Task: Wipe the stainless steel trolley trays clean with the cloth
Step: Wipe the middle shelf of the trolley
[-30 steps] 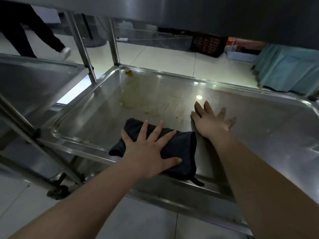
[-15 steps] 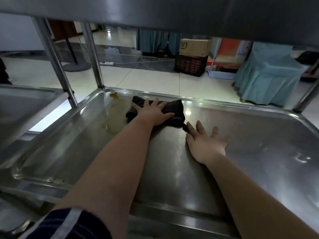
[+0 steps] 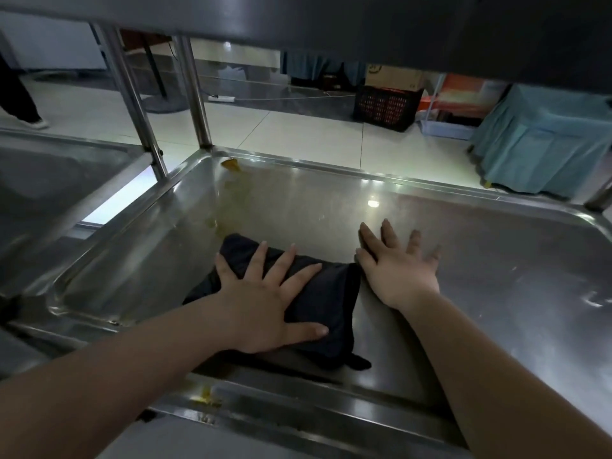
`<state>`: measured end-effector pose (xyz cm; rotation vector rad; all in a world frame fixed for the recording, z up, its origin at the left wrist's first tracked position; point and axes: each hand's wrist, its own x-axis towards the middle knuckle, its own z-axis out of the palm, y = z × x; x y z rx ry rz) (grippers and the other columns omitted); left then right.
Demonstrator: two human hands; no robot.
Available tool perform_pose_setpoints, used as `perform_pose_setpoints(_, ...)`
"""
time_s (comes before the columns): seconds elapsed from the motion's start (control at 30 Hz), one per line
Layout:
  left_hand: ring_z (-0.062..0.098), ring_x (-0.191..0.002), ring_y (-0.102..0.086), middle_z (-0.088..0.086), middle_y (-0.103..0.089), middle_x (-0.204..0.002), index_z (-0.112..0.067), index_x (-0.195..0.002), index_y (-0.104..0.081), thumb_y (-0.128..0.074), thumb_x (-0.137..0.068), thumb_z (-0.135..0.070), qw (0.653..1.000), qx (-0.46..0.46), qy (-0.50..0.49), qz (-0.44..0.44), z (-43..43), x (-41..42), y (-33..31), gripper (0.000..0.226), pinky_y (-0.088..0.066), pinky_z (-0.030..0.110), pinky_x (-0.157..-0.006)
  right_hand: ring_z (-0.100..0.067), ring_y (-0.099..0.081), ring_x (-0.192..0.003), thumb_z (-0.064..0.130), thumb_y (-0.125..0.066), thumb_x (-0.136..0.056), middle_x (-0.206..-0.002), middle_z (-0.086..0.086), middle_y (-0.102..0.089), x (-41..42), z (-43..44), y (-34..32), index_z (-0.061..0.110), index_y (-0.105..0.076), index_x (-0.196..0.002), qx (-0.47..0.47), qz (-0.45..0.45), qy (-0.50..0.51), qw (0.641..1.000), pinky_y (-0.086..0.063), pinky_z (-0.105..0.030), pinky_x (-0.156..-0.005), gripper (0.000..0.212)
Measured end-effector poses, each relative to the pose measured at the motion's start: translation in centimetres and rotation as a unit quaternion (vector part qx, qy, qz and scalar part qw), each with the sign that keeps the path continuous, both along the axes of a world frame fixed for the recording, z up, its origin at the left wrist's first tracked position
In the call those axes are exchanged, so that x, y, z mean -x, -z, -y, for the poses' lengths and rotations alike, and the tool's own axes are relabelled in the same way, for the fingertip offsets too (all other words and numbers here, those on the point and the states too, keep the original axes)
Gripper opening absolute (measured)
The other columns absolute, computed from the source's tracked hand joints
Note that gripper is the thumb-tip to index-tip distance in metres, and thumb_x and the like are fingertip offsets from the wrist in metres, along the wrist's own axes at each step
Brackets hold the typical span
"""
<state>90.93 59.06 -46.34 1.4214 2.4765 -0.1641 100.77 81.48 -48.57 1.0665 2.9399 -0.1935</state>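
Note:
A dark folded cloth lies near the front edge of the stainless steel trolley tray. My left hand presses flat on the cloth with its fingers spread. My right hand rests flat on the bare tray just right of the cloth, fingers spread, holding nothing. Yellowish smears run down the tray's left side, with a yellow scrap in the far left corner and a yellow spot on the front rim.
An upper shelf hangs low overhead on two steel posts. A second steel trolley tray stands at the left. Beyond lie a tiled floor, a dark crate, a teal-covered table, and a person's leg at far left.
My left hand has pulled the cloth from the tray's far left area back toward the front edge. My right hand has stayed flat on the tray.

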Motion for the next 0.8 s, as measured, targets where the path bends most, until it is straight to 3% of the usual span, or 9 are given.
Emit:
perform_pose_setpoints(0.2,0.034,-0.148,0.012,-0.010,0.012,-0.163,-0.052,-0.148,0.009,-0.016,-0.078,-0.089,0.996,-0.053,-0.064,-0.033,-9.8,6.9,0.3,0.083,0.010,0.080,-0.098,-0.039,0.014,-0.148,0.056,-0.005,-0.096,-0.163,0.012,0.011,0.1,-0.2,0.3,0.056,0.009,-0.147,0.003,0.006,0.006,1.000,0.012,-0.067,-0.111,0.052)
perform_pose_setpoints(0.4,0.034,-0.149,0.006,-0.008,0.002,-0.164,-0.046,-0.152,-0.003,-0.021,-0.082,-0.086,0.992,-0.078,-0.085,-0.046,-16.3,10.3,-0.1,0.083,0.008,0.082,-0.098,-0.038,0.012,-0.148,0.051,-0.007,-0.097,-0.164,0.011,0.008,0.3,-0.7,0.2,0.051,0.003,-0.149,-0.003,0.003,0.016,1.000,0.011,-0.069,-0.110,0.053)
perform_pose_setpoints(0.57,0.031,-0.149,0.011,-0.012,0.006,-0.164,-0.046,-0.152,-0.001,-0.022,-0.079,-0.087,0.995,-0.069,-0.068,-0.030,-13.8,9.2,-0.1,0.086,0.009,0.080,-0.099,-0.040,0.013,-0.148,0.047,-0.008,-0.100,-0.164,0.009,0.011,0.7,-0.4,0.0,0.046,0.006,-0.152,-0.004,0.015,0.021,1.000,0.009,-0.072,-0.108,0.054)
perform_pose_setpoints(0.8,0.029,-0.148,0.016,-0.015,0.014,-0.162,-0.058,-0.144,0.010,-0.013,-0.063,-0.097,0.997,-0.064,-0.028,-0.012,-2.7,1.7,0.0,0.092,0.011,0.077,-0.102,-0.041,0.012,-0.148,0.052,-0.010,-0.099,-0.164,0.008,0.009,0.5,0.0,-0.9,0.049,0.001,-0.151,0.024,0.023,0.012,0.999,0.006,-0.075,-0.107,0.053)
